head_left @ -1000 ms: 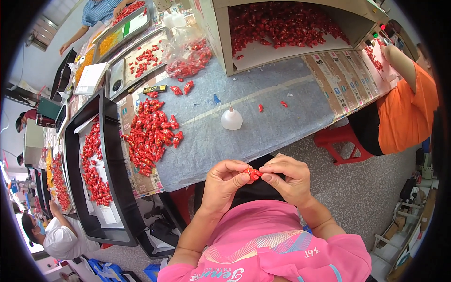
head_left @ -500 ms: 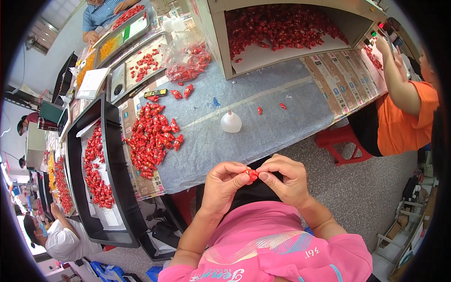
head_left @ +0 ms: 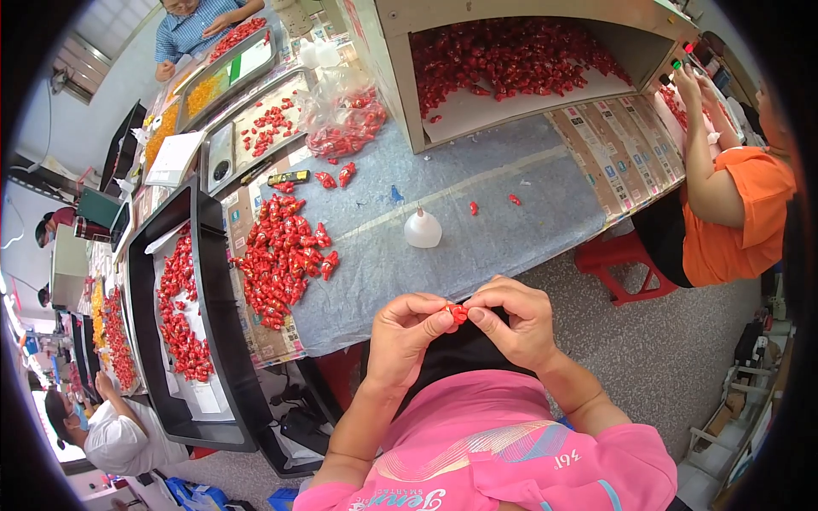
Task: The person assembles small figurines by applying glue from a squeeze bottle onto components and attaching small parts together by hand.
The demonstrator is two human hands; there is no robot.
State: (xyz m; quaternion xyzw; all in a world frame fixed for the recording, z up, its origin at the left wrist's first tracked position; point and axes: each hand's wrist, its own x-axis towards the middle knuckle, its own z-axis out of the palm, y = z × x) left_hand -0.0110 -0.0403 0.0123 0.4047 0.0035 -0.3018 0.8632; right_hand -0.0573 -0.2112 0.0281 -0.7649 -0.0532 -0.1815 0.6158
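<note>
Between my fingertips, just off the table's near edge, is a small glossy red figurine (head_left: 457, 314). My left hand (head_left: 407, 334) pinches it from one side with thumb and forefinger. From the other side my right hand (head_left: 517, 322) pinches it in the same way; the fingers cover most of its shape. A white squeeze bottle (head_left: 423, 229) with a thin nozzle stands on the blue-grey table cover (head_left: 366, 289) beyond my hands. To its left lies a heap of similar red pieces (head_left: 281, 260), and two small red parts (head_left: 474, 208) rest to its right.
A black tray (head_left: 223, 315) with red pieces sits at the left. Behind are a plastic bag of red pieces (head_left: 345, 128), a metal tray (head_left: 260, 140) and a large open box (head_left: 413, 111) full of red pieces. Co-workers sit at right (head_left: 737, 200), far left and back.
Both hands keep their pinch on the red figurine almost unmoved. The view has shifted slightly. The co-worker at right has changed the position of the arms.
</note>
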